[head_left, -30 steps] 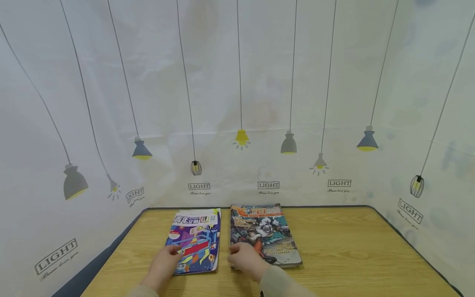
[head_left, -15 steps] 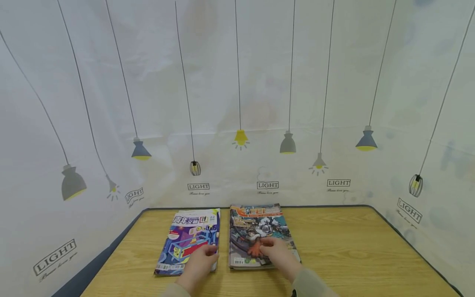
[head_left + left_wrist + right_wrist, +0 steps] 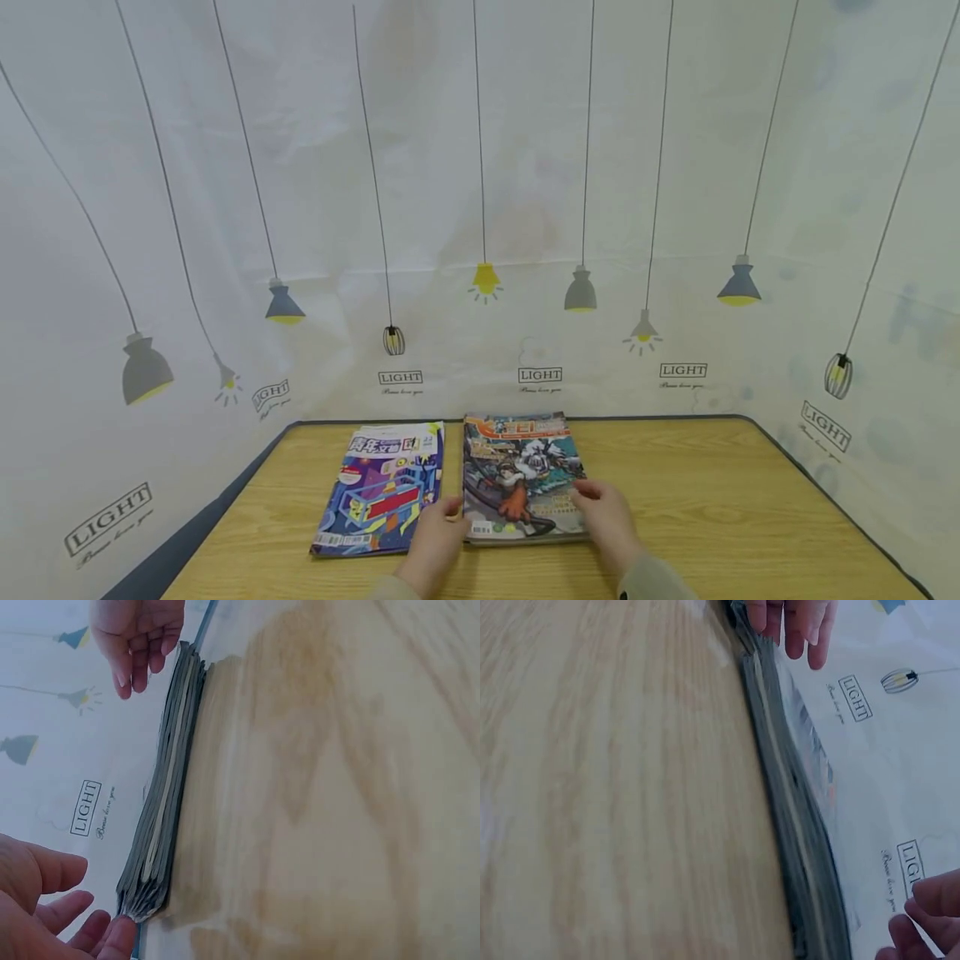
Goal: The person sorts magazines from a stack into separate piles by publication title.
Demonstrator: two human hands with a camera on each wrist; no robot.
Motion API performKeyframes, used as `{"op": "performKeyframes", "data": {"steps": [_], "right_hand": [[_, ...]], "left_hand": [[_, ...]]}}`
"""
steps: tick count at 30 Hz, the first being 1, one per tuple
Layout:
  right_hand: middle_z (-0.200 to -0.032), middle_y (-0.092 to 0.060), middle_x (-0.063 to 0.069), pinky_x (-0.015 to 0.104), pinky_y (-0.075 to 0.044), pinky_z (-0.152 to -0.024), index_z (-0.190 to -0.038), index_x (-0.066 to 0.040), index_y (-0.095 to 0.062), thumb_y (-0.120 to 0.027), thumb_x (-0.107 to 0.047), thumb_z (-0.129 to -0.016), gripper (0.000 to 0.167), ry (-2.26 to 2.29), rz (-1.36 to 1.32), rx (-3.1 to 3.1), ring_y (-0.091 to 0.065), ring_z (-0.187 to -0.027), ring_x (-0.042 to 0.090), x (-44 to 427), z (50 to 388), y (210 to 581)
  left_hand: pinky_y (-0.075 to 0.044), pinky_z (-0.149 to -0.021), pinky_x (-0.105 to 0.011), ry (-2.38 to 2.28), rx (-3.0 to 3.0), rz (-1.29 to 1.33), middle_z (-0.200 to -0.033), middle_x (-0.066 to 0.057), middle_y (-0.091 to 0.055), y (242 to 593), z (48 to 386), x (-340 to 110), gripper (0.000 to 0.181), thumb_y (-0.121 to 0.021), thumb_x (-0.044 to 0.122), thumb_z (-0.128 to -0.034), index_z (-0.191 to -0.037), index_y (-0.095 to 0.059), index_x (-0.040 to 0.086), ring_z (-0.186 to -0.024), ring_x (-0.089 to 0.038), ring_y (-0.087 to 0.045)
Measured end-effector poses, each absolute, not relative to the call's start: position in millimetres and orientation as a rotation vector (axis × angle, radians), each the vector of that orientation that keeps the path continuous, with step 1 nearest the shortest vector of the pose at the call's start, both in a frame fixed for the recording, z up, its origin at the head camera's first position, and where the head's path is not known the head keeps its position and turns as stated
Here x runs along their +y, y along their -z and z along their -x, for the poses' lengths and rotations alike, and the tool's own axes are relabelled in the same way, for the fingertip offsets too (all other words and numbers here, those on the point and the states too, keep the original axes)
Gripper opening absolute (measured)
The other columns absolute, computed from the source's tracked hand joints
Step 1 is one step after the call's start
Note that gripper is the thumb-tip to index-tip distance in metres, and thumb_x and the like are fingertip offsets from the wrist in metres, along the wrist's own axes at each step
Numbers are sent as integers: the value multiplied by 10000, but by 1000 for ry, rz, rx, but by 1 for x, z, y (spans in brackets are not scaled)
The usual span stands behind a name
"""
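Likely the pile [image 3: 517, 483] is a bit heavy, as many thin books seem to lie in it, one on top of another. Each one looks soft and bendy, and the covers may be slippery, so a push from one side could make them slide. Nothing should break, but a corner could fold. The best hold would be low on both sides at once, to catch every layer.

The pile lies flat on the table [image 3: 720, 500], beside the purple book [image 3: 378, 500], with a thin gap between. Its top is dark and blue-green, with an orange band [image 3: 525, 433] at the far end and a bar code [image 3: 481, 527] at the near left. Its near edge is grey with a pale stripe, and its left end looks frayed.

The left hand [image 3: 437, 540] is at the near left corner and seems to touch it. The right hand [image 3: 609, 523] is by the right side; I cannot tell if it touches. Both have loose fingers, apart from the thumb, gripping nothing.
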State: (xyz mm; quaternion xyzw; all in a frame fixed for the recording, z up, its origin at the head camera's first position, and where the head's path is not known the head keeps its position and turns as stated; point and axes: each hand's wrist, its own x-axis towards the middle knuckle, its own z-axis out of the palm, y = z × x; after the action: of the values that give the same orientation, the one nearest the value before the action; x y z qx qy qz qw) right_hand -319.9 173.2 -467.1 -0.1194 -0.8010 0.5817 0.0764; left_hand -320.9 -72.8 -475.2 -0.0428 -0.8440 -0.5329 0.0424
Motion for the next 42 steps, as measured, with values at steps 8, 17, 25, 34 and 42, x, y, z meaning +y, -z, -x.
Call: {"op": "performKeyframes", "data": {"steps": [8, 17, 25, 34, 42], "right_hand": [[-1360, -428, 342, 588, -316, -1044, -1324, 142, -458, -553, -49, -892, 482, -1660, 332, -2363, -365, -1276, 485, 184, 321, 487], [-1410, -327, 374, 587, -224, -1089, -1365, 195, -345, -526, -3, -828, 601, -1668, 361, -2459, -251, -1332, 514, 185, 324, 500], [-1414, -298, 392, 591, -232, -1083, -1370, 188, -349, -547, -16, -847, 595, -1681, 395, -2460, -236, -1330, 522, 183, 323, 501], [-1391, -323, 402, 587, -284, -1063, -1349, 189, -383, -562, -6, -838, 575, -1670, 397, -2445, -291, -1304, 522, 183, 322, 503], [-1402, -341, 378, 582, -278, -1069, -1348, 190, -383, -557, 28, -839, 562, -1718, 442, -2428, -297, -1313, 504, 182, 321, 500]], "left_hand": [[-410, -964, -558, 1652, -2518, 48, -1221, -315, -538, 484, 321, -59, 453, -590, -15, -824, -1255, -531, -140, -1156, -461, -487], [-338, -1026, -588, 1702, -2553, 107, -1295, -333, -496, 489, 323, -57, 482, -553, -69, -811, -1280, -494, -167, -1243, -483, -416], [-296, -1036, -612, 1663, -2579, 26, -1305, -372, -427, 492, 323, -55, 490, -559, -57, -820, -1293, -486, -160, -1246, -522, -364], [-341, -1005, -596, 1583, -2594, -72, -1220, -322, -403, 494, 322, -51, 473, -599, -39, -823, -1278, -518, -140, -1173, -522, -406], [-330, -1017, -596, 1594, -2601, -85, -1229, -324, -393, 488, 318, -51, 470, -580, -64, -805, -1267, -532, -133, -1189, -520, -394]]}}
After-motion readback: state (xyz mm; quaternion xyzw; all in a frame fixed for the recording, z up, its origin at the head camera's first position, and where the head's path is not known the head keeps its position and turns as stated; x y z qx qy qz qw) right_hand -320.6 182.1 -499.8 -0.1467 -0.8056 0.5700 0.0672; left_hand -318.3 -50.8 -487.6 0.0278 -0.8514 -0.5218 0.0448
